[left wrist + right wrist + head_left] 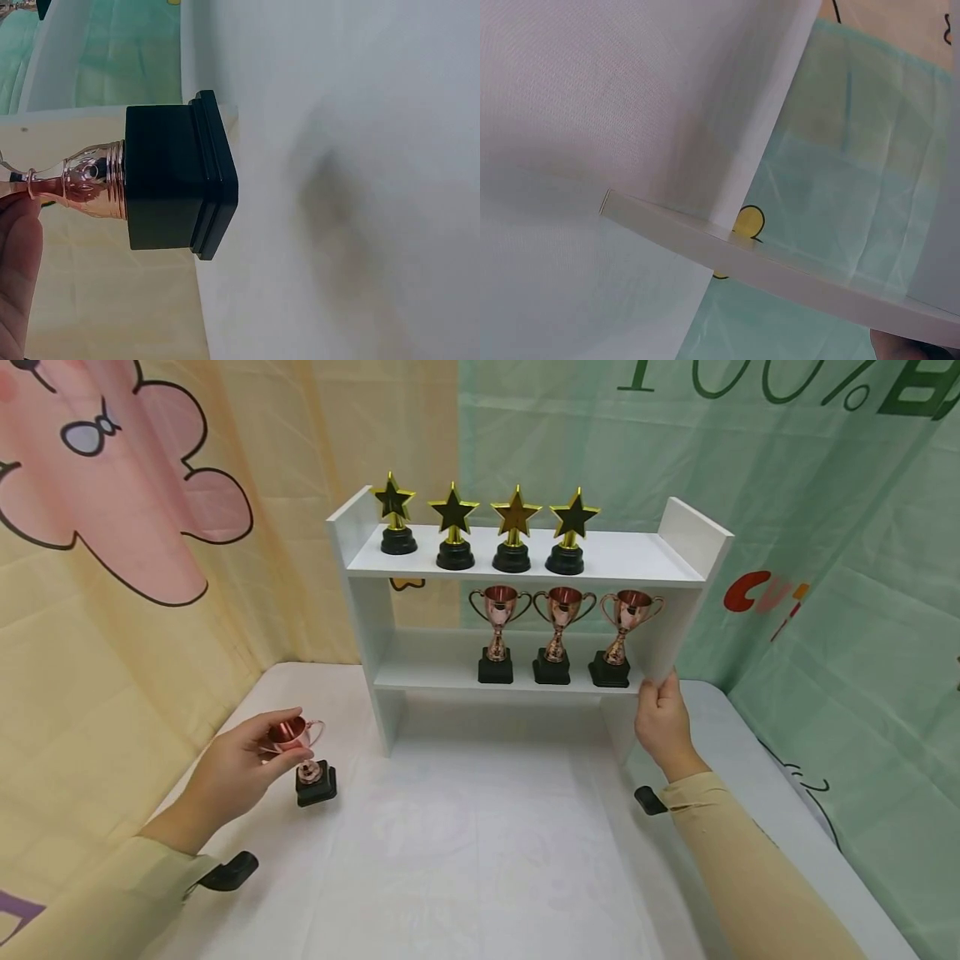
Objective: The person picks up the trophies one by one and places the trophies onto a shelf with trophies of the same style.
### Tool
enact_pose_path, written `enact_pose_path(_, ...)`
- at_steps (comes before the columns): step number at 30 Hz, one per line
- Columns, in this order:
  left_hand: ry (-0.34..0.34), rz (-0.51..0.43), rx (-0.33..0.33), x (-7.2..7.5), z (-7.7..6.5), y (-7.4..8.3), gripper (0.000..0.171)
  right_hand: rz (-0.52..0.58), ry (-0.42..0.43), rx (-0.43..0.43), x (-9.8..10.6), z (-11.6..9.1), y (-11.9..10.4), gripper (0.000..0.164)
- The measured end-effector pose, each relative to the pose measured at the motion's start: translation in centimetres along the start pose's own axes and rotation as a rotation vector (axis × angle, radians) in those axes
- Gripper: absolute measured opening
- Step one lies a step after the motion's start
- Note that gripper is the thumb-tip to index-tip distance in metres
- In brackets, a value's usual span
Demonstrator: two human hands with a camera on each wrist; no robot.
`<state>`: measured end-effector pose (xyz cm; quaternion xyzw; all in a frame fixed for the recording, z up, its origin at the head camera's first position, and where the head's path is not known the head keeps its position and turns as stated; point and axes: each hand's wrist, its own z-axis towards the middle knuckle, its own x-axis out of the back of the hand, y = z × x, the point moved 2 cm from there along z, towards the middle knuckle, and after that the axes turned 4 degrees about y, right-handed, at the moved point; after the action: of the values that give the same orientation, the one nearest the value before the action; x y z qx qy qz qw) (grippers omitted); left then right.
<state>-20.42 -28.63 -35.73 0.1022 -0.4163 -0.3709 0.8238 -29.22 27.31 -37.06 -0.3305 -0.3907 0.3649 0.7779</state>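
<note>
My left hand grips a rose-gold trophy cup by its bowl, thumb and fingers around it. The cup's square black base is raised off the table, with a shadow on the cloth beside it. At the other side, my right hand holds the right side panel of a white two-tier shelf, low near the lower board. On that board stand three similar rose-gold cups, one of them the right cup. Several gold star trophies, such as the leftmost star, stand along the top board.
A white cloth-covered table lies under the shelf and both hands. Printed curtains surround it, yellow on the left and a green curtain on the right. The top board has bare space right of the stars; the lower board has some at its left.
</note>
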Motion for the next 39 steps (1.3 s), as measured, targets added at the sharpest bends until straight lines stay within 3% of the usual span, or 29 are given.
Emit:
enact_pose_path(9, -0.005, -0.028, -0.037, -0.8, 1.2, 2.4, 0.063, 0.002, -0.006, -0.007, 0.0, 0.0, 0.0, 0.054)
enact_pose_path(27, -0.011, -0.089, -0.14, -2.9, 4.4, 5.6, 0.064, 0.015, -0.003, 0.0, 0.0, 0.0, 0.1, 0.053)
enact_pose_path(39, -0.046, -0.094, -0.141, -4.3, 6.3, 7.3, 0.063, 0.004, 0.021, -0.008, 0.0, 0.0, 0.1, 0.053)
